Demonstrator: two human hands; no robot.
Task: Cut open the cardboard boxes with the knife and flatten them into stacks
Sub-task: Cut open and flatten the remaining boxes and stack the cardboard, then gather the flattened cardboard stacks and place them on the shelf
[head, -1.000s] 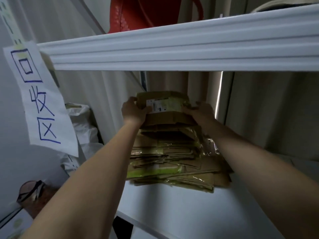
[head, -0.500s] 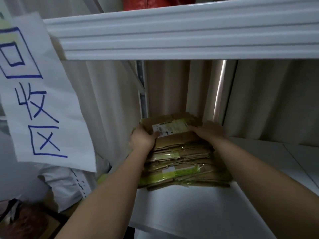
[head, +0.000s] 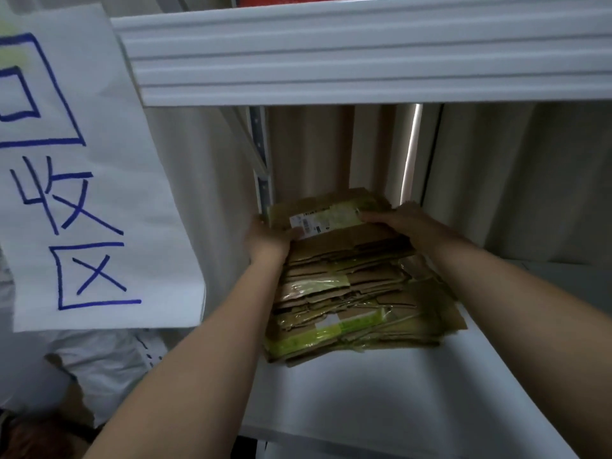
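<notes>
A stack of flattened brown cardboard boxes (head: 357,293) with yellow-green tape lies on a white shelf (head: 364,392), pushed toward the back left corner. The top flattened box (head: 334,223) carries a white label. My left hand (head: 266,241) grips the top box at its left edge, thumb on top. My right hand (head: 400,220) rests on its right side, fingers lying across the upper face. No knife is in view.
A white shelf beam (head: 364,54) runs overhead. A paper sign with blue characters (head: 76,180) hangs at the left. Beige curtain (head: 496,180) closes the back. A white bag (head: 99,362) sits below left. The shelf surface in front of the stack is bare.
Both hands have lowered the top flattened box onto the stack, further back on the shelf. My view has moved closer and lower.
</notes>
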